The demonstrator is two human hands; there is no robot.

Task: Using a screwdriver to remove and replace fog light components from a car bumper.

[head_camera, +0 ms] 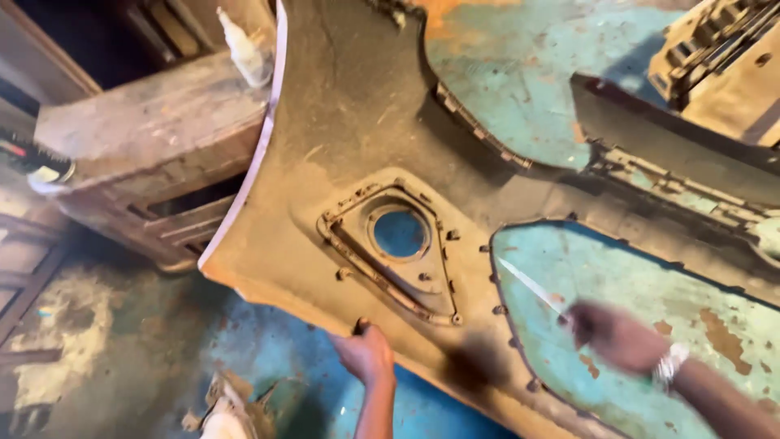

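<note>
Your left hand [366, 351] clamps the near edge of the dusty bumper [357, 122] lying inside-up over the blue floor [292, 358], while your blurred right hand [613, 335] holds a thin rod [532, 286] over its large opening, with a scuffed panel [146, 154] beyond.

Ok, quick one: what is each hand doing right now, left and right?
Left hand: closed on the lower edge of the dusty car bumper.
Right hand: motion-blurred at the bumper's large opening, holding a thin blade-like tool.
</note>
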